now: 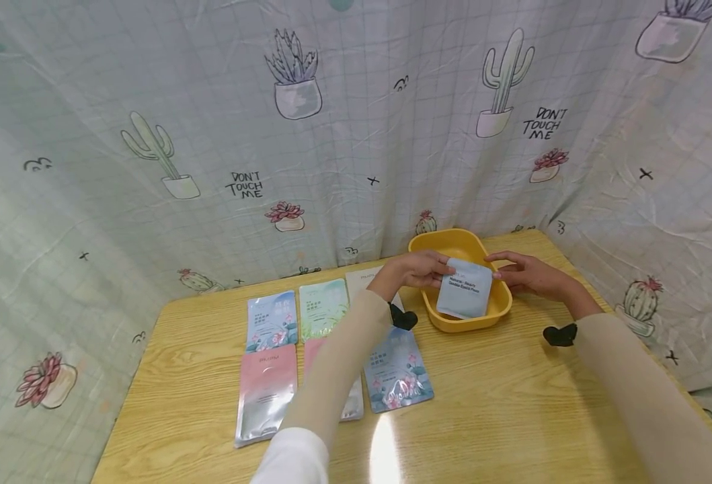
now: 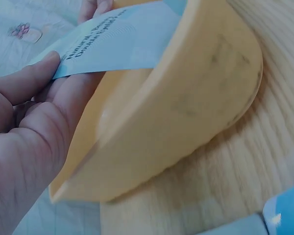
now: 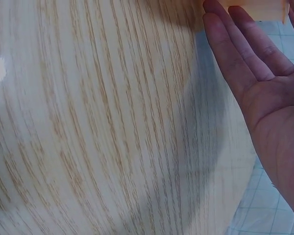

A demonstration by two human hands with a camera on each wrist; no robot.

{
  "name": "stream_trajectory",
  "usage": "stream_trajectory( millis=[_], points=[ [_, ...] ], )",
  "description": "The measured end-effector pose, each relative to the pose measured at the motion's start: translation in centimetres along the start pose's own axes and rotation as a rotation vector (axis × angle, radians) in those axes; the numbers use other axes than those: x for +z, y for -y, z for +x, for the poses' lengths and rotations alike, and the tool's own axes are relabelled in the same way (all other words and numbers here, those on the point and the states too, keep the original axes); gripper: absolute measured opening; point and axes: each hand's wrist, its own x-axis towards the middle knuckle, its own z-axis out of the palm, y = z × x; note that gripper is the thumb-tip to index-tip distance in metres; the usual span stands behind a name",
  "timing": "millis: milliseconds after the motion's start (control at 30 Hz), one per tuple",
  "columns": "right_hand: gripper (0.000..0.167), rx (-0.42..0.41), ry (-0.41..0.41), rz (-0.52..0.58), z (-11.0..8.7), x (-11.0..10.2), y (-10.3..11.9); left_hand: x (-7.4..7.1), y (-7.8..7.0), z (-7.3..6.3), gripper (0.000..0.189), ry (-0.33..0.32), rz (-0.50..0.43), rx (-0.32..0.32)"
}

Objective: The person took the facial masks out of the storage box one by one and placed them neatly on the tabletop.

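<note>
In the head view, a light blue packet [image 1: 464, 296] printed "Double Eyelid" lies tilted over the opening of a yellow plastic basket [image 1: 452, 240]. My left hand [image 1: 421, 267] pinches the packet's left edge between thumb and fingers. The left wrist view shows that thumb on top of the packet [image 2: 122, 44], above the basket wall [image 2: 186, 98]. At the basket's right rim is my right hand [image 1: 537, 277], its thumb close to the packet's upper right corner. Its fingers [image 3: 228, 46] reach out fairly straight against the basket in the right wrist view.
Face-mask sachets lie in two rows left of the basket: blue [image 1: 272, 319], green [image 1: 323, 309] and white [image 1: 364, 274] behind, pink [image 1: 267, 390] and blue [image 1: 397, 370] in front. My left forearm covers another pink one. A printed curtain [image 1: 343, 134] hangs behind the wooden table [image 1: 483, 417].
</note>
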Motion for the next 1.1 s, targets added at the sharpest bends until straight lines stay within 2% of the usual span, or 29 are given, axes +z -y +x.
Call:
stream_trajectory(
  millis=[333,533,633,833,1100],
  points=[
    [0.057,0.001,-0.002,-0.020,0.0,0.1,0.1,-2.8,-0.3,-2.8,0.032,-0.095,-0.082,0.108],
    [0.059,0.003,-0.007,-0.017,-0.2,0.2,0.4,-4.6,-0.3,-4.8,0.035,-0.100,-0.133,0.145],
    [0.058,-0.001,-0.010,-0.016,-0.3,0.2,0.3,-5.5,-0.1,-6.1,0.036,-0.100,-0.114,0.150],
    [0.058,-0.006,0.004,-0.010,-0.3,0.1,0.3,-6.8,1.4,-8.8,0.035,-0.117,-0.108,0.132],
    [0.058,-0.020,0.018,-0.009,-0.4,0.2,0.5,-9.1,4.1,-12.2,0.034,-0.139,-0.129,0.145]
  ],
)
